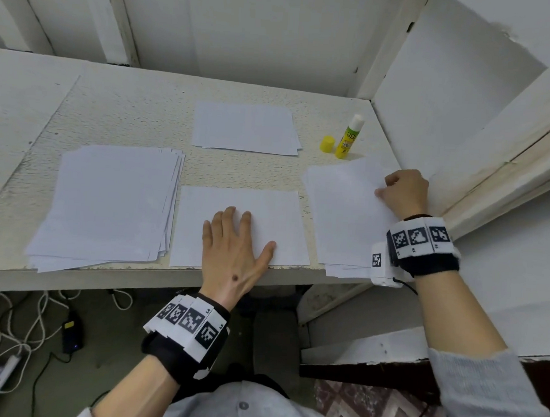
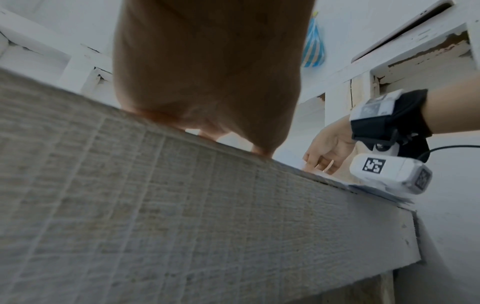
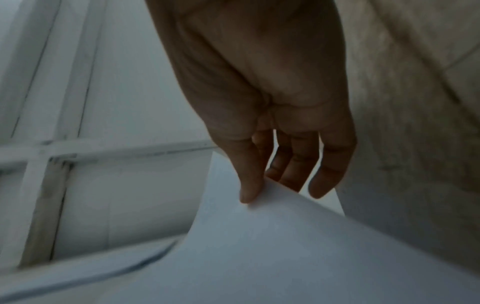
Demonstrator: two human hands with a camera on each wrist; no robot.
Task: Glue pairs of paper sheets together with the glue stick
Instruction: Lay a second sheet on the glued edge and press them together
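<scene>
A single white sheet [image 1: 279, 215] lies at the table's front middle, and my left hand [image 1: 234, 238] presses flat on it with straight fingers. To its right lies a small stack with a top sheet [image 1: 340, 205]. My right hand [image 1: 402, 191] pinches that top sheet [image 3: 259, 236] at its right edge, thumb on top and fingers beneath, so the edge curls upward. The yellow glue stick [image 1: 349, 137] stands uncapped at the back right, its white glue showing. Its yellow cap [image 1: 327, 143] stands just to the left of it.
A thick paper stack [image 1: 108, 202] lies at the front left. A smaller pile [image 1: 246, 127] lies at the back middle. White walls [image 1: 464, 100] close in the table on the right and behind. Cables and a power strip [image 1: 0, 372] lie on the floor below.
</scene>
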